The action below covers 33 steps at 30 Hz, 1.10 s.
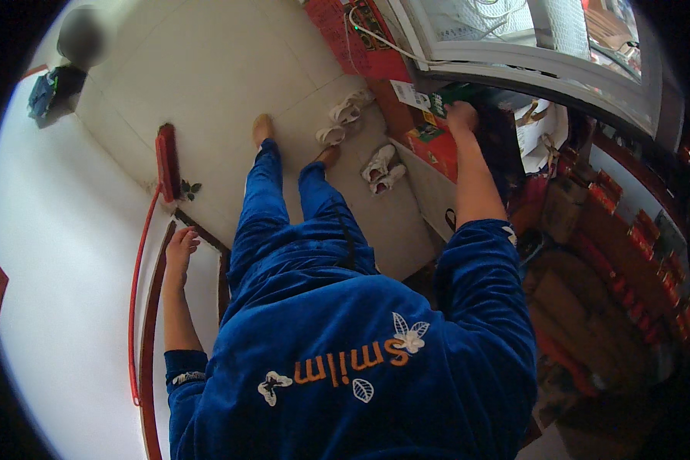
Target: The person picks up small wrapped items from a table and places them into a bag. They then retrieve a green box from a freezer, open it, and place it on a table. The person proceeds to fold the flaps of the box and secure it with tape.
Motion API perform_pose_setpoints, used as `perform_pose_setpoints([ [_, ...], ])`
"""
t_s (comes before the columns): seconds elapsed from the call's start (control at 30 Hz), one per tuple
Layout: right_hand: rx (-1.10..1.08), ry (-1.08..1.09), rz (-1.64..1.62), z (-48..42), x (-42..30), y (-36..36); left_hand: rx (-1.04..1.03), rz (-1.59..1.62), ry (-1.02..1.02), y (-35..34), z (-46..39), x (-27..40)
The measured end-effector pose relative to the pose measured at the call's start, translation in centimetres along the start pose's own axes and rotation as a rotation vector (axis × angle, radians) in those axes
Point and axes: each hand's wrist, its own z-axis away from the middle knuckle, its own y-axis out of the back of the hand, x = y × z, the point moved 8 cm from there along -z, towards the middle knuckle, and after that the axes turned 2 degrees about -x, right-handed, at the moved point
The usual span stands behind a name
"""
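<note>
My right hand [462,118] is at the top edge of a red and green printed carton [431,135], near a white label stuck on it. Its fingers point down and are partly hidden, so a grip on the carton cannot be made out. Low on the left, my left hand [182,253] hangs beside a dark brown door frame [169,253] with slightly spread fingers and nothing in them. A red broom [162,167] leans there, its long handle running along the white wall.
Pale shoes [345,109] and a second pair of white shoes [382,169] lie on the tiled floor [207,69]. A white-framed glass window [529,54] overhangs the right side. Red boxes [647,230] line the far right. A blurred, dark-clothed figure [69,83] is at upper left.
</note>
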Motion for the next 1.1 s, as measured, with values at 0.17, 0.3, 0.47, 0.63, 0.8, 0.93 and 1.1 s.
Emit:
perform_pose_setpoints([
  [0.17, -0.035, -0.011, 0.051, 0.5, -0.6, 0.9, 0.053, 0.053, 0.058, 2.2, -0.1, -3.6],
  [0.3, -0.023, -0.026, 0.039, 0.6, -0.6, 1.1, 0.067, 0.098, 0.102, 2.3, -0.1, -5.5],
  [0.47, -0.076, -0.003, 0.071, 1.2, -1.3, 1.6, 0.056, 0.142, 0.072, 0.5, 0.1, -4.2],
  [0.63, -0.024, 0.042, 0.050, 3.1, -2.5, 2.1, 0.032, 0.126, 0.038, -0.5, -0.5, -2.5],
  [0.8, 0.025, 0.177, -0.033, 4.0, -1.7, 0.3, 0.008, 0.096, 0.066, -0.6, -2.4, -2.5],
  [0.93, 0.232, 0.305, -0.066, 8.6, -4.1, 6.3, -0.033, 0.150, 0.033, -2.0, -2.9, 0.1],
  [1.1, 0.773, 0.290, -0.046, 15.7, -1.1, 19.3, -0.005, -0.068, -0.091, -3.2, -6.3, 4.2],
])
